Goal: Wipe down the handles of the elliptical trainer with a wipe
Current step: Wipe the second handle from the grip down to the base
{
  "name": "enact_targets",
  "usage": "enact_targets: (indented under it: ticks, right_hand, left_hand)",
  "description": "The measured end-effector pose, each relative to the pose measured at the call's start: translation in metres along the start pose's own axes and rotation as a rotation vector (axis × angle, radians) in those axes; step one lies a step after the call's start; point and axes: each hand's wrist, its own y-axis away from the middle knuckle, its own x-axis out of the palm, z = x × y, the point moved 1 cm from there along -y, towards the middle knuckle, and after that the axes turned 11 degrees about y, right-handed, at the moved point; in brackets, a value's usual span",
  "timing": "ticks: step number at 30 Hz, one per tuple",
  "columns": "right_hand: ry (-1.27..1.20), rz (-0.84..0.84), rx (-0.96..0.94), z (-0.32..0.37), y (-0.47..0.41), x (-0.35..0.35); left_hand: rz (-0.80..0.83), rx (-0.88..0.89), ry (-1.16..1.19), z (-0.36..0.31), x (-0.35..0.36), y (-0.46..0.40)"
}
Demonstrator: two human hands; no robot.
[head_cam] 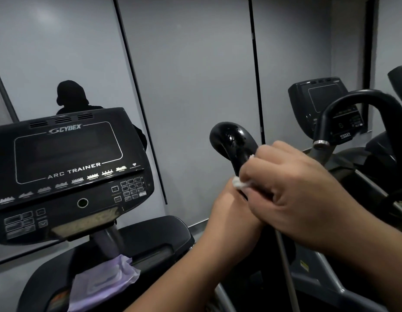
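Note:
The trainer's black curved handle (pixel 234 143) rises at centre, its top glossy and wet. My right hand (pixel 308 194) wraps around the handle just below the curve and presses a white wipe (pixel 239 183) against it; only a small crumpled edge of the wipe shows past the fingers. My left hand (pixel 231 217) grips the same handle lower down, partly covered by the right hand. The handle's lower part is hidden behind both hands.
The black Cybex Arc Trainer console (pixel 69 172) fills the left. A purple wipes packet (pixel 103 282) lies on the shroud below it. A second machine's handle (pixel 353 102) and console (pixel 319 100) stand at right. A mirror wall reflects a dark figure (pixel 71 95).

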Motion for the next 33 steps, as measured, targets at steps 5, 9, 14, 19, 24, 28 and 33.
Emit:
enact_targets:
  ticks: [5,9,14,19,24,28,33]
  right_hand:
    - [-0.148,-0.097,0.096,-0.007,-0.002,0.003]
    - [-0.197,-0.164,0.101,-0.015,0.003,0.006]
    - [-0.154,-0.242,0.082,-0.018,0.003,0.013]
    - [-0.170,-0.258,0.105,-0.016,0.000,0.015]
    - [-0.248,-0.257,0.185,-0.022,-0.011,0.014]
    - [-0.201,-0.238,0.128,-0.025,-0.019,0.016]
    - [-0.170,-0.238,0.081,-0.024,-0.030,0.018]
  left_hand:
    - [0.088,0.159,0.085,-0.015,-0.005,-0.005]
    - [0.116,0.096,0.154,-0.015,-0.003,-0.005]
    - [0.085,0.083,0.167,-0.020,-0.002,0.000]
    - [0.078,0.074,0.151,-0.022,0.000,0.002]
    - [0.061,0.045,0.197,-0.019,0.002,0.001]
    - [0.058,0.040,0.210,-0.016,0.001,0.000]
    - [0.030,0.029,0.200,-0.016,0.000,0.001]
